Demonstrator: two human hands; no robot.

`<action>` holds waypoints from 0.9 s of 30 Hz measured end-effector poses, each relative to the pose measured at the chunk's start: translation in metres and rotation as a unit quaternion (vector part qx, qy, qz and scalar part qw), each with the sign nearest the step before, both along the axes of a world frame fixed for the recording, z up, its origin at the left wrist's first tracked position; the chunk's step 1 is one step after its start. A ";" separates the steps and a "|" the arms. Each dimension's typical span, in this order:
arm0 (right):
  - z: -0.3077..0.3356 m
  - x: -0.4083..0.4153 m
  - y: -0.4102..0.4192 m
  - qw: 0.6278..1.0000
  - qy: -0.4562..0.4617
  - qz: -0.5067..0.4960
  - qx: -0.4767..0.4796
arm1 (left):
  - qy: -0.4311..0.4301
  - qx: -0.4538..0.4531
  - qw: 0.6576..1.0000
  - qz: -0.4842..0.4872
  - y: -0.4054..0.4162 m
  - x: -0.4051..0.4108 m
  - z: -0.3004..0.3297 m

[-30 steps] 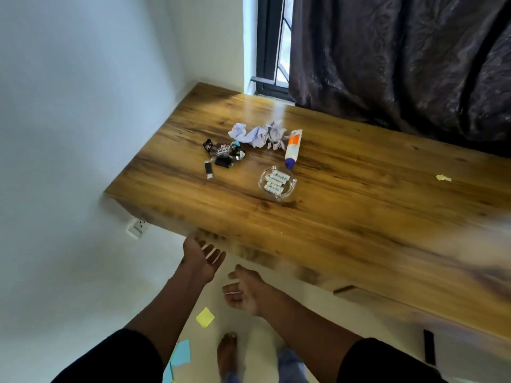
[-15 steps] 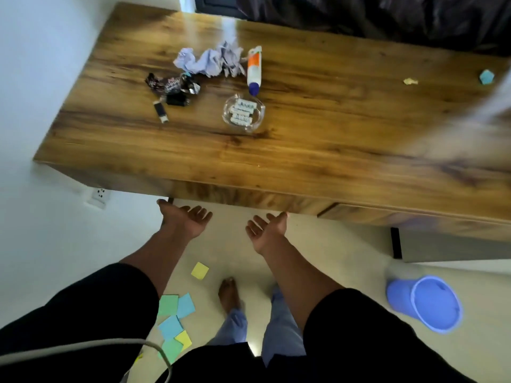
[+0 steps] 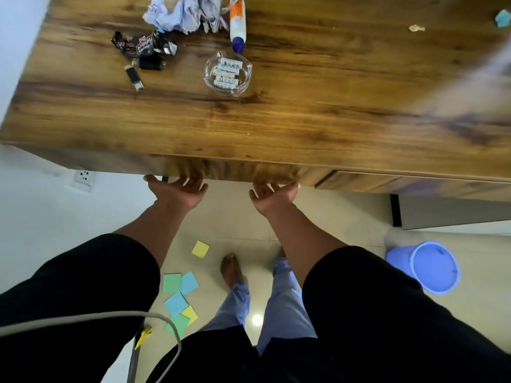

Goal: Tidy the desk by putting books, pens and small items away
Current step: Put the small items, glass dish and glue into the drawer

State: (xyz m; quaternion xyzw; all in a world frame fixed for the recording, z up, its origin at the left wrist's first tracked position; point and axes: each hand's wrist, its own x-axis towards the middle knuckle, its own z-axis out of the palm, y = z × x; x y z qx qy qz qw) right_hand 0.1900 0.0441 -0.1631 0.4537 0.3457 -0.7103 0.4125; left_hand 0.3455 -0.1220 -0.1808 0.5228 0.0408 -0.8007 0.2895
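Tabletop [image 3: 304, 120] fills the top, with a glass dish [image 3: 228, 76] of batteries at 12 o'clock. Both hands reach under its near edge, palms up: left hand [image 3: 177, 190] and right hand [image 3: 272, 194], fingers spread, holding nothing.

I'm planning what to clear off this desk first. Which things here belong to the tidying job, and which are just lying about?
Belongs to the job:
- crumpled paper
- glue tube
- snack wrapper
- glass dish of batteries
- small black items
- paper scraps

Just lying about:
- sticky notes on the floor
- blue bin
- wall socket
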 end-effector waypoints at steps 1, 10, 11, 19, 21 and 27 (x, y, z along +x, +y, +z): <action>-0.001 -0.001 0.000 1.000 -0.002 -0.001 -0.001 | 0.001 -0.002 1.000 0.003 0.001 0.002 -0.002; -0.009 0.010 0.018 1.000 -0.001 0.007 -0.021 | -0.014 0.006 1.000 0.005 0.012 0.013 -0.010; -0.010 0.014 0.021 1.000 -0.003 0.004 -0.019 | -0.020 0.012 1.000 0.006 0.016 0.016 -0.008; -0.009 0.040 0.050 1.000 -0.022 0.012 -0.009 | -0.074 0.022 0.997 0.006 0.052 0.040 0.009; -0.010 0.047 0.059 0.999 -0.023 0.032 0.002 | -0.090 0.012 0.996 -0.011 0.061 0.049 0.006; -0.005 0.070 0.086 0.912 0.060 0.395 0.090 | -0.457 -0.208 0.796 -0.338 0.114 0.058 0.020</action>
